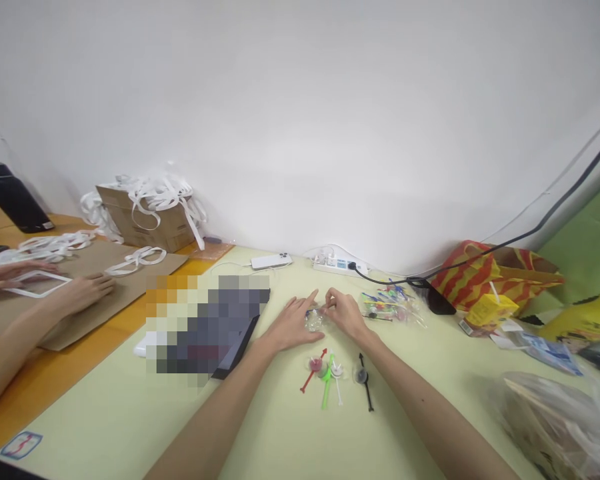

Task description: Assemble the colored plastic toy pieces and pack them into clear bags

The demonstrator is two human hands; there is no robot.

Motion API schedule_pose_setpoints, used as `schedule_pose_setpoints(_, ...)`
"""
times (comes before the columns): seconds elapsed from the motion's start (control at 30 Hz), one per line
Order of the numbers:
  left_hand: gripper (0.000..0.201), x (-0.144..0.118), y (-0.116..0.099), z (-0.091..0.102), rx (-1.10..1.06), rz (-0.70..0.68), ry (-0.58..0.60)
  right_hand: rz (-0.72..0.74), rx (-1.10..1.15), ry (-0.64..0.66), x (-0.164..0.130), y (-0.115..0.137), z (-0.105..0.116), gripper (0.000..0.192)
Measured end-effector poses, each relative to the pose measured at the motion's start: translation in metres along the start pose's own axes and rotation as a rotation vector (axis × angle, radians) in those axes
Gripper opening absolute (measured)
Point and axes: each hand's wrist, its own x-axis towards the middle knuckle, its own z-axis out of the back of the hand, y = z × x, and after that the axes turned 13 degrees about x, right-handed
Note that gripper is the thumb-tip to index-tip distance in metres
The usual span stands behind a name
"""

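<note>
My left hand (296, 323) rests on the pale green table, fingers stretched and thumb apart, beside a small transparent plastic piece (314, 321). On that piece's right, my right hand (345, 313) has its thumb and fingertips pinched together; whatever is between them is too small to make out. Nearer me lie a red arrow-shaped spinner (316, 365), a green one (326, 390), a white one (337, 371) and a black one (363, 377), with round middles. Past my right hand is a heap of colourful plastic pieces (393, 299).
Left of my arm is a dark, partly pixelated device (215, 327). Behind are a phone (271, 261) and a power strip (337, 265). A drink carton (487, 312) and plastic bag (550, 413) stand right. A co-worker's hands (87, 293) handle a white frame on cardboard.
</note>
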Motion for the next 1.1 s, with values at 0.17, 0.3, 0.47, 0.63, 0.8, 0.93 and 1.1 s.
schedule_pose_setpoints(0.17, 0.098, 0.0, 0.002, -0.003, 0.008, 0.004, -0.017, -0.02, -0.05, -0.091, -0.009, 0.009, 0.021, 0.003)
schedule_pose_setpoints(0.3, 0.096, 0.0, 0.001, -0.003, -0.009, -0.013, -0.021, -0.004, -0.062, -0.055, -0.041, 0.038, 0.045, 0.015)
schedule_pose_setpoints(0.47, 0.096, 0.001, 0.002, -0.004, -0.025, -0.017, -0.02, 0.047, -0.105, 0.305, -0.086, 0.078, 0.032, 0.026)
schedule_pose_setpoints(0.63, 0.1, 0.0, 0.006, -0.009, -0.018, -0.017, -0.025, 0.053, -0.183, 0.361, -0.088, 0.081, -0.004, 0.007)
schedule_pose_setpoints(0.8, 0.097, 0.001, 0.013, -0.014, -0.026, -0.035, -0.046, 0.124, -0.087, 0.421, -0.076, 0.081, -0.016, 0.009)
schedule_pose_setpoints(0.93, 0.1, 0.0, 0.016, -0.013, -0.033, -0.053, -0.055, 0.15, 0.016, 0.467, -0.069, 0.087, -0.011, 0.011)
schedule_pose_setpoints(1.1, 0.102, -0.001, 0.014, -0.011, -0.041, -0.071, -0.05, 0.007, 0.579, 0.485, -0.054, 0.082, 0.013, 0.014)
